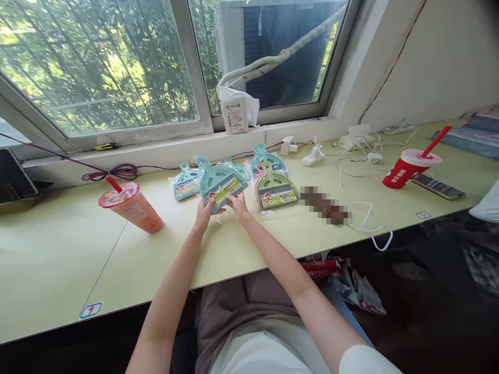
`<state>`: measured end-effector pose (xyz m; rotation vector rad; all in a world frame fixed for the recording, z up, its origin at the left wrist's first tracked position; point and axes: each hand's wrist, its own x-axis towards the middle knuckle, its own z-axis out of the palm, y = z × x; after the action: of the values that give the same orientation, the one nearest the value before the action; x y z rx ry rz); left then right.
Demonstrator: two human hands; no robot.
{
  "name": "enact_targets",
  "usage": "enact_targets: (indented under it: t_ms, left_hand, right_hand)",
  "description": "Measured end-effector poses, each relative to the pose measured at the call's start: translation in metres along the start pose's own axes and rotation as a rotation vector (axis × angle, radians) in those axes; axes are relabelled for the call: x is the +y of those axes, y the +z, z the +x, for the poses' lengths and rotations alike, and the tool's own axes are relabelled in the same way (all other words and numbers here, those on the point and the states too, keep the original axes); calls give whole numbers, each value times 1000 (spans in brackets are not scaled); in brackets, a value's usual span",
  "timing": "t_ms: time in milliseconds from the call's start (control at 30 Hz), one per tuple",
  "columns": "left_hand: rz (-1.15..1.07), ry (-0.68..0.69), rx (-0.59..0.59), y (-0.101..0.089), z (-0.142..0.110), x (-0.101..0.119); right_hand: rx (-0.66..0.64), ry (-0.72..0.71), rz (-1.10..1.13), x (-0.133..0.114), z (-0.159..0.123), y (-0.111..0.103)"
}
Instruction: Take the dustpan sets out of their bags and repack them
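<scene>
Both hands grip one packaged teal dustpan-and-brush set (220, 182) by its lower edge, held just above the pale green desk (62, 259). My left hand (204, 212) pinches the bottom left corner. My right hand (238, 205) pinches the bottom right corner. More packaged sets lie around it: a small teal one (186, 182) to the left, a green one (276, 189) to the right, and another teal one (266, 158) behind the green.
An orange drink cup with a red straw (130, 205) stands left of the hands. A red cup with a straw (409, 167) and a phone (437, 187) sit at the right. White chargers and cables (353, 148) trail along the back. A window sill runs behind.
</scene>
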<state>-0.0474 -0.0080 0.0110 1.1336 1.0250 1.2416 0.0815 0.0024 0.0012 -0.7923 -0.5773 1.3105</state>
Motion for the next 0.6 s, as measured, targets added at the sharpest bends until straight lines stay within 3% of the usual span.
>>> enact_targets:
  t_ms: [100, 167, 300, 367, 433, 600]
  left_hand:
    - [-36, 9, 43, -8, 3, 8]
    - [-95, 29, 146, -18, 8, 13]
    - [-183, 31, 345, -41, 16, 20]
    - [-230, -11, 333, -51, 18, 22]
    - [-260, -77, 293, -57, 18, 23]
    - [-242, -200, 232, -63, 12, 24]
  right_hand:
    - [-52, 30, -90, -2, 2, 0]
    - [-80, -62, -251, -7, -1, -1]
    - [-81, -594, -823, -24, -16, -3]
    - [-85, -783, -1107, -33, -22, -5]
    - [-98, -856, -1282, -41, -23, -8]
    - [-139, -928, -1266, -50, -14, -17]
